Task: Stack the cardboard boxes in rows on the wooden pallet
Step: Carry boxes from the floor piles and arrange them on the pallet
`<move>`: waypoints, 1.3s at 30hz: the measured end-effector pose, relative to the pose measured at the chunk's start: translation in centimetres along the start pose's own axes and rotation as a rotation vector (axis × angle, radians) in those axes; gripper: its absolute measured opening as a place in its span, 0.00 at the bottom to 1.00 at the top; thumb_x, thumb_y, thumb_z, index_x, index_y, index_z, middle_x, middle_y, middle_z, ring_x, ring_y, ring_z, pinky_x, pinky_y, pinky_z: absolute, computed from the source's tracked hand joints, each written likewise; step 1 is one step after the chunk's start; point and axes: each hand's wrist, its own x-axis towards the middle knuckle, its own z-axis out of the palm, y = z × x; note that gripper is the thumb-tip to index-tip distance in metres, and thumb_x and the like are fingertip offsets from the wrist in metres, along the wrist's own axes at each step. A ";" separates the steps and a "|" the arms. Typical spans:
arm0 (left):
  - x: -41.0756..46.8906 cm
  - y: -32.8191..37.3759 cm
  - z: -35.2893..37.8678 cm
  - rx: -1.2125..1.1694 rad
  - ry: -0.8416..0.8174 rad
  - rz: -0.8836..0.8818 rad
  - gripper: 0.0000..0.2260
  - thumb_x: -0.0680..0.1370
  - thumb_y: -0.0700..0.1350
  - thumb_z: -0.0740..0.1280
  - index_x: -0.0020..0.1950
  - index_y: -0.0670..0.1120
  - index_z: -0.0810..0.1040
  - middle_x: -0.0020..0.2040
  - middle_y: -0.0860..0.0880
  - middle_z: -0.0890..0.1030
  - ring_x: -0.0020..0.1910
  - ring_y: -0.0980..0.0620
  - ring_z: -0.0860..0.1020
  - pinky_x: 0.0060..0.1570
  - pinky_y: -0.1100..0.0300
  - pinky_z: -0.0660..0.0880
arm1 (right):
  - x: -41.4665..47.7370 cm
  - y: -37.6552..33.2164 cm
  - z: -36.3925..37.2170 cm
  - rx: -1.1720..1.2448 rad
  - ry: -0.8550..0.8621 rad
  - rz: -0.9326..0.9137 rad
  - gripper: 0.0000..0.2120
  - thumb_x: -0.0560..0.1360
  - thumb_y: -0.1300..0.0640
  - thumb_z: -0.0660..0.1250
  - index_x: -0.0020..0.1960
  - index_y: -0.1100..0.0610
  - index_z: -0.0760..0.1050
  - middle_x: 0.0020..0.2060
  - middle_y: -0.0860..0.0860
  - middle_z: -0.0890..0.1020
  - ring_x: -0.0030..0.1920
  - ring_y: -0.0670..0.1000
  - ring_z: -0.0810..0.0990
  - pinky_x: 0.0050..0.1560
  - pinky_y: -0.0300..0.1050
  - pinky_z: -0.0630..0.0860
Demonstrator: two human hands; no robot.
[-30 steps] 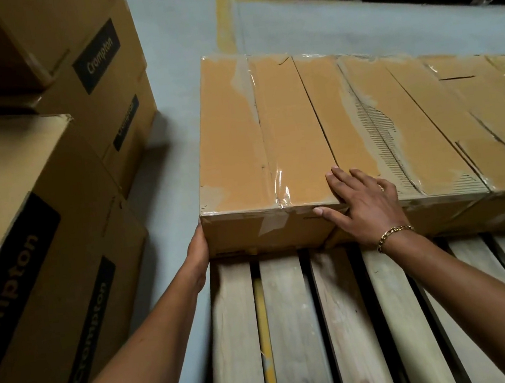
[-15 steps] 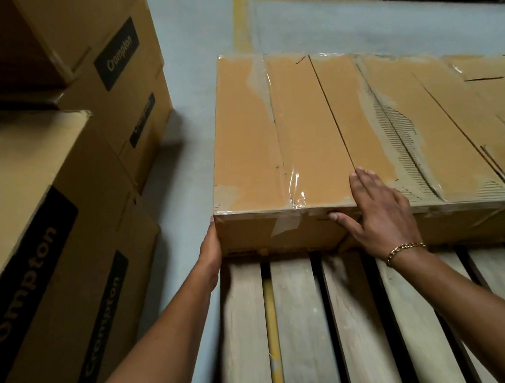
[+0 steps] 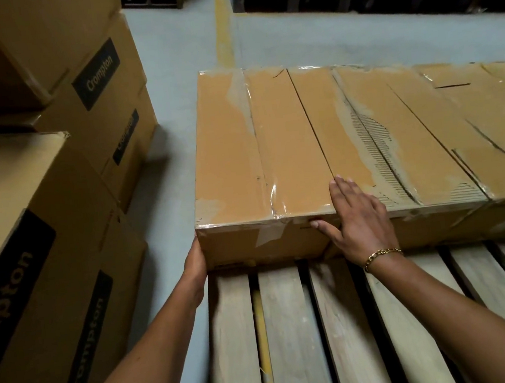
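- The cardboard box [image 3: 240, 148] sat at the left end of a row on the far part of the wooden pallet [image 3: 292, 328], centre frame, touching the next box [image 3: 412, 141] on its right.
- The left hand [image 3: 194, 261] pressed the box's left end at the near corner; its fingers were hidden, so I could not tell their state.
- The right hand [image 3: 357, 214] lay with fingers straight on the near top edge where the two boxes met, thumb on the front face.
- Stacked printed boxes [image 3: 31, 248] crowded the left of the frame, just beside the pallet.
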 end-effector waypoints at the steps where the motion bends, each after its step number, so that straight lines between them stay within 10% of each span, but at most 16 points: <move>1: -0.1 0.2 -0.1 -0.003 -0.006 -0.006 0.22 0.85 0.62 0.48 0.66 0.56 0.77 0.59 0.53 0.81 0.65 0.50 0.75 0.61 0.54 0.70 | 0.0 0.0 0.0 0.002 0.001 -0.002 0.46 0.72 0.26 0.39 0.80 0.53 0.55 0.80 0.48 0.55 0.80 0.49 0.53 0.75 0.52 0.57; 10: -2.1 8.6 -0.8 0.059 -0.107 0.132 0.34 0.78 0.73 0.51 0.74 0.54 0.74 0.69 0.49 0.78 0.68 0.47 0.76 0.71 0.45 0.69 | -0.1 -0.2 -0.7 0.014 -0.034 0.000 0.45 0.73 0.26 0.42 0.81 0.54 0.52 0.81 0.49 0.52 0.80 0.50 0.51 0.77 0.52 0.54; 20: -5.1 8.7 -2.2 1.208 -0.031 0.627 0.54 0.71 0.72 0.68 0.83 0.52 0.40 0.84 0.52 0.46 0.80 0.46 0.58 0.73 0.46 0.65 | -0.3 -0.2 -1.1 0.033 -0.053 -0.004 0.44 0.75 0.27 0.46 0.81 0.56 0.51 0.81 0.51 0.51 0.80 0.51 0.49 0.77 0.52 0.53; 39: -11.1 11.1 -4.6 1.081 0.066 0.642 0.41 0.79 0.69 0.59 0.84 0.51 0.47 0.83 0.51 0.53 0.80 0.51 0.56 0.77 0.49 0.61 | -1.3 -1.8 -5.0 0.076 -0.179 -0.019 0.47 0.73 0.26 0.47 0.81 0.55 0.45 0.81 0.51 0.46 0.81 0.52 0.46 0.79 0.56 0.51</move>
